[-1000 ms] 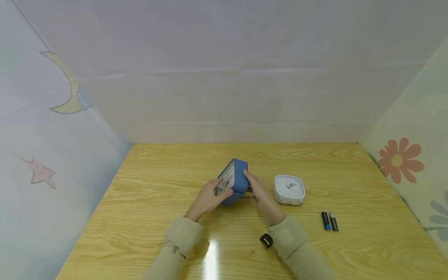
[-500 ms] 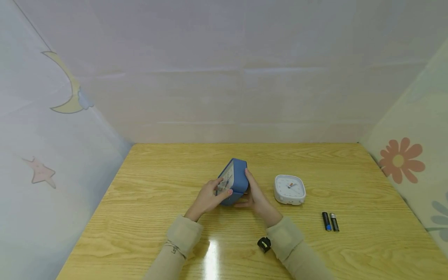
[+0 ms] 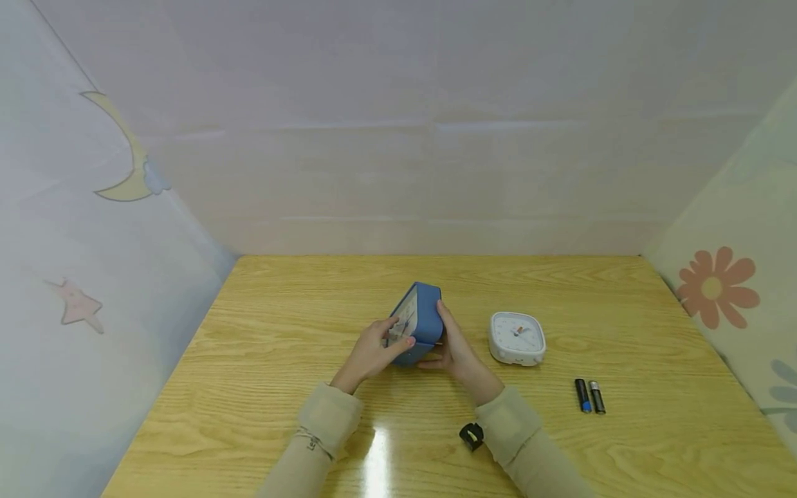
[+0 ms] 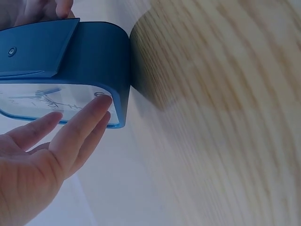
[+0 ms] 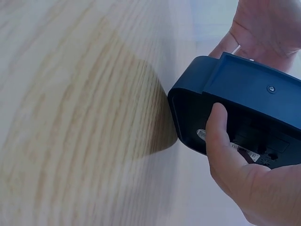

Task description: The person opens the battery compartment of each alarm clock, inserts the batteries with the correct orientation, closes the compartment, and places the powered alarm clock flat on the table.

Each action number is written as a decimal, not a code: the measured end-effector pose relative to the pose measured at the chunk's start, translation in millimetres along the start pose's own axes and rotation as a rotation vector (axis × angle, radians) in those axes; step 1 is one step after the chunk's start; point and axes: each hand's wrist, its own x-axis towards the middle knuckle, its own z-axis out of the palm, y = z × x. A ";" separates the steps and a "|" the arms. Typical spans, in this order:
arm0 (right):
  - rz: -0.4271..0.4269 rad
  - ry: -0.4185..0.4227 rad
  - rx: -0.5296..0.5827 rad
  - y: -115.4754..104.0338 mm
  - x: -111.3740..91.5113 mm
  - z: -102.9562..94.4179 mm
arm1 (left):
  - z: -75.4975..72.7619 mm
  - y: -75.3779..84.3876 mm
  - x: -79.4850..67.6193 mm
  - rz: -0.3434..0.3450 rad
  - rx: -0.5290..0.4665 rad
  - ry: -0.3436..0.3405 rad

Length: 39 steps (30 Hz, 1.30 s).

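Blue analog clock (image 3: 428, 315) is grasped between left hand (image 3: 370, 353), at its face, and right hand (image 3: 459, 354), at its back, a white analog clock (image 3: 517, 339) to its right.

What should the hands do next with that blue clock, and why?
Perhaps turn the blue clock so its back tips up: the right hand touches that dark back, but it is mostly hidden from the head view, where the left hand touches the clock's face.
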 end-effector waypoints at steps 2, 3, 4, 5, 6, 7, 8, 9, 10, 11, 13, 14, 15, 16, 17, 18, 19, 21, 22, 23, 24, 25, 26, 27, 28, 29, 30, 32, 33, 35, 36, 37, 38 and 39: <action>0.000 0.007 0.001 -0.8 -1.0 0.3 | 0.8 0.1 0.4 0.001 -0.015 -0.008; 0.001 0.011 0.001 -1.3 -1.4 0.4 | 1.2 0.1 0.7 0.005 -0.022 -0.011; 0.002 0.015 0.001 -1.7 -1.9 0.5 | 1.5 0.2 0.8 0.006 -0.029 -0.016; 0.000 0.016 -0.004 -2.0 -2.1 0.3 | 1.9 0.5 0.9 0.005 -0.035 -0.020; -0.001 0.022 -0.009 -2.4 -2.2 0.0 | 2.3 0.6 1.1 0.004 -0.041 -0.023; -0.002 0.027 -0.012 -2.7 -2.1 -0.4 | 2.7 1.1 1.2 0.001 -0.048 -0.024; 0.002 0.035 -0.016 -3.0 -1.7 -1.0 | 3.1 1.9 1.3 -0.001 -0.057 -0.027; -0.002 0.036 -0.028 -3.1 -1.2 -1.8 | 3.3 2.8 1.4 -0.002 -0.067 -0.028; 0.002 0.042 -0.033 -3.1 -0.1 -3.1 | 3.8 3.5 1.6 -0.007 -0.080 -0.030; 0.009 0.049 -0.038 -2.9 1.2 -4.6 | 4.2 4.5 1.8 -0.010 -0.090 -0.029; 0.019 0.056 -0.047 -2.0 4.3 -8.0 | 5.4 5.8 2.4 -0.012 -0.112 -0.032; 0.019 0.057 -0.055 -1.3 6.0 -10.0 | 6.1 6.3 2.6 -0.011 -0.122 -0.033; 0.023 0.061 -0.061 -0.5 8.0 -12.0 | 6.8 6.7 2.9 -0.012 -0.129 -0.033; 0.033 0.069 -0.061 0.5 10.5 -14.5 | 7.6 6.7 2.9 -0.013 -0.137 -0.035; 0.034 0.070 -0.070 1.7 12.5 -16.7 | 8.2 7.2 3.0 -0.015 -0.141 -0.037; 0.029 0.070 -0.081 2.7 14.5 -18.8 | 8.8 7.5 3.0 -0.018 -0.146 -0.038; 0.027 0.068 -0.088 3.8 16.5 -20.9 | 9.3 8.2 2.9 -0.022 -0.149 -0.038; 0.037 0.068 -0.095 5.7 20.0 -24.5 | 10.3 8.8 2.9 -0.021 -0.147 -0.039; 0.037 0.064 -0.100 6.5 21.2 -26.0 | 10.7 9.5 2.7 -0.026 -0.147 -0.038; 0.036 0.059 -0.104 7.1 22.0 -27.2 | 11.3 9.6 2.9 -0.026 -0.148 -0.037; 0.038 0.056 -0.107 7.4 22.6 -28.1 | 11.9 10.3 2.8 -0.031 -0.151 -0.036; 0.039 0.049 -0.114 7.6 23.0 -29.1 | 12.5 10.9 2.8 -0.033 -0.153 -0.037; 0.043 0.049 -0.118 7.8 23.6 -30.3 | 13.1 11.5 2.8 -0.036 -0.157 -0.037; 0.046 0.049 -0.124 8.0 23.9 -31.6 | 13.8 12.4 2.7 -0.042 -0.168 -0.036; 0.049 0.052 -0.138 8.2 24.8 -33.2 | 14.6 13.1 2.7 -0.044 -0.175 -0.036; 0.054 0.052 -0.151 8.5 25.9 -35.2 | 15.3 13.5 2.9 -0.043 -0.184 -0.037; 0.058 0.050 -0.167 8.7 27.0 -37.3 | 16.0 14.7 2.7 -0.048 -0.194 -0.038; 0.072 0.047 -0.191 9.3 29.5 -41.8 | 17.6 15.5 3.0 -0.047 -0.217 -0.041; 0.074 0.040 -0.204 9.1 29.9 -43.3 | 18.3 15.7 3.2 -0.046 -0.230 -0.042; 0.072 0.016 -0.222 8.5 30.0 -45.5 | 19.5 16.3 3.4 -0.051 -0.262 -0.045; 0.045 -0.011 -0.229 5.2 24.5 -42.9 | 20.0 16.3 3.4 -0.052 -0.279 -0.048; 0.036 -0.022 -0.238 3.8 22.5 -41.7 | 20.4 16.3 3.5 -0.053 -0.297 -0.050; 0.034 -0.029 -0.241 2.3 20.2 -40.5 | 20.6 16.4 3.4 -0.052 -0.315 -0.051; 0.023 -0.038 -0.248 1.3 18.6 -39.8 | 20.6 16.7 3.1 -0.055 -0.333 -0.055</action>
